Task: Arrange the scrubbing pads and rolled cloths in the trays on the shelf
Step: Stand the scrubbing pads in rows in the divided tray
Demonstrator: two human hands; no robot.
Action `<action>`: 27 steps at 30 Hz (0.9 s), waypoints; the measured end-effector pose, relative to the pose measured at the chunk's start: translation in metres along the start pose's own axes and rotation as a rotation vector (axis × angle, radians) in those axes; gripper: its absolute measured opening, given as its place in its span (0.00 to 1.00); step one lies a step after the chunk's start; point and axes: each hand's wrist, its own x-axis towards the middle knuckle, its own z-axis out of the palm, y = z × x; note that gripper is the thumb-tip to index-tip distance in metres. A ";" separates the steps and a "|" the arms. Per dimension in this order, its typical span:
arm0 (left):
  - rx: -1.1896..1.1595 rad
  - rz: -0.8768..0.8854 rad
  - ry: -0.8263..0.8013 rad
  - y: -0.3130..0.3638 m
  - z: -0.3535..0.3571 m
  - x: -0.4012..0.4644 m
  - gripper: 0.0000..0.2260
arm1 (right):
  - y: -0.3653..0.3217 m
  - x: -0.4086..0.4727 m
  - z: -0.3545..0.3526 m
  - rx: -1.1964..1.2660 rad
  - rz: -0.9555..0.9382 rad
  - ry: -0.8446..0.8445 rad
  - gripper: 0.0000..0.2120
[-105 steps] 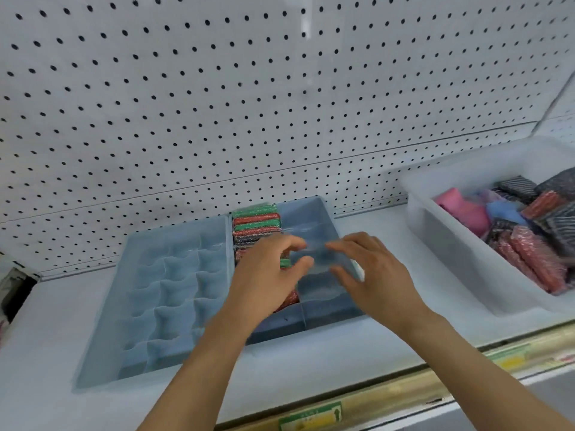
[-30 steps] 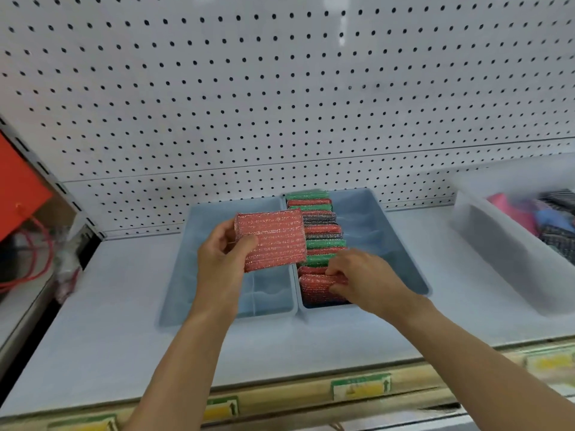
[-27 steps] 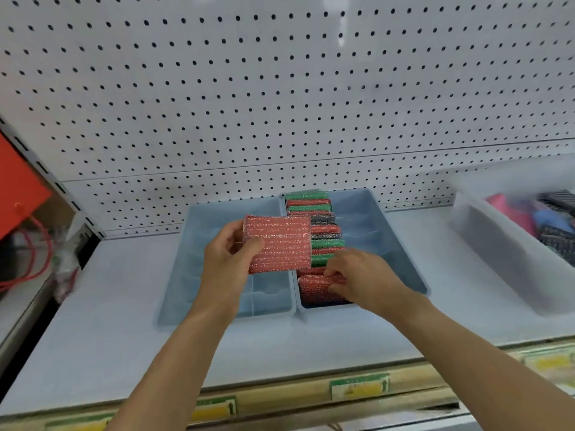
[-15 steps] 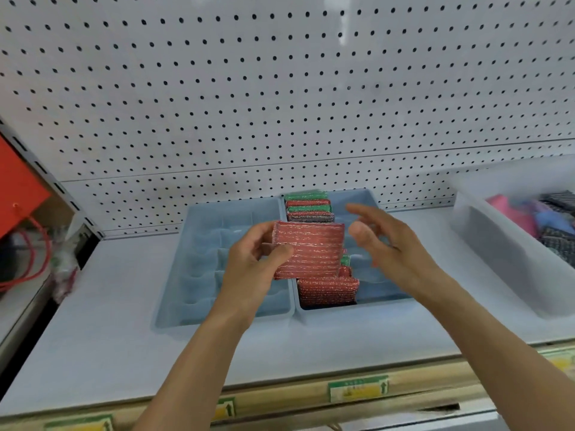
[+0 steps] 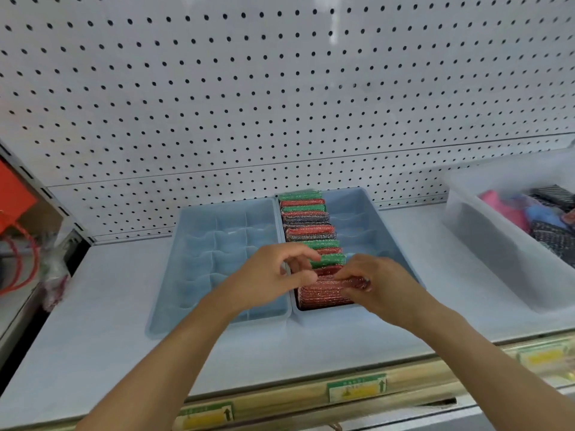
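Two blue trays stand side by side on the white shelf. The left tray (image 5: 199,275) has small bare compartments. The right tray (image 5: 370,225) holds a row of several red, green and dark glittery scrubbing pads (image 5: 306,223) standing on edge. At the near end of that row a red scrubbing pad (image 5: 326,292) sits among the others, gripped at its left end by my left hand (image 5: 270,276) and at its right end by my right hand (image 5: 378,283). No rolled cloths are in the trays.
A clear plastic bin (image 5: 485,244) at the right holds pink and blue cloths and more pads. White pegboard (image 5: 280,104) backs the shelf. Price labels (image 5: 356,390) run along the front rail. Red and orange items (image 5: 15,213) sit at the far left.
My left hand has brought the red pad down from above the trays into the near end of the row, and my right hand has come back down onto its right end.
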 end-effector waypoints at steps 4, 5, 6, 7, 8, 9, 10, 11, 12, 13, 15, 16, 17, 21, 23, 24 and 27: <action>0.130 0.060 0.004 -0.007 0.014 -0.002 0.13 | 0.003 -0.002 0.018 0.094 0.033 0.055 0.10; 0.162 0.066 0.009 -0.008 0.017 -0.003 0.14 | 0.004 -0.004 0.020 0.122 0.058 0.068 0.10; 0.191 0.068 0.015 -0.009 0.018 -0.004 0.15 | 0.005 -0.005 0.020 0.168 0.084 0.083 0.10; 0.217 0.070 0.025 -0.010 0.019 -0.005 0.16 | 0.007 -0.006 0.020 0.228 0.106 0.099 0.10; 0.238 0.073 0.038 -0.011 0.020 -0.005 0.16 | 0.009 -0.008 0.019 0.286 0.119 0.111 0.10; 0.252 0.078 0.056 -0.012 0.020 -0.006 0.16 | 0.010 -0.009 0.019 0.331 0.123 0.118 0.11; 0.255 0.084 0.071 -0.012 0.021 -0.006 0.16 | 0.011 -0.010 0.019 0.367 0.125 0.118 0.11; 0.254 0.089 0.078 -0.012 0.023 -0.006 0.15 | 0.011 -0.010 0.020 0.389 0.128 0.113 0.11; 0.259 0.094 0.080 -0.011 0.025 -0.006 0.13 | 0.011 -0.010 0.020 0.403 0.139 0.108 0.10; 0.275 0.100 0.081 -0.011 0.027 -0.006 0.12 | 0.011 -0.010 0.021 0.397 0.155 0.105 0.10; 0.321 0.117 0.091 -0.011 0.030 -0.005 0.10 | 0.014 -0.009 0.022 0.302 0.182 0.120 0.10; 0.338 0.122 0.102 -0.011 0.032 -0.005 0.09 | 0.015 -0.008 0.021 0.237 0.197 0.125 0.09; 0.351 0.126 0.116 -0.012 0.033 -0.005 0.09 | 0.016 -0.008 0.019 0.202 0.218 0.130 0.08; 0.426 0.123 0.124 -0.012 0.038 -0.005 0.08 | 0.014 -0.007 0.013 0.252 0.256 0.100 0.15; 0.431 0.105 0.081 -0.010 0.037 -0.005 0.07 | 0.014 -0.004 0.013 0.230 0.253 0.077 0.14; 0.426 0.096 0.054 -0.010 0.036 -0.004 0.06 | 0.014 -0.002 0.015 0.215 0.250 0.066 0.11; 0.482 0.096 0.032 -0.008 0.031 0.001 0.05 | 0.016 0.004 0.015 0.165 0.256 0.025 0.05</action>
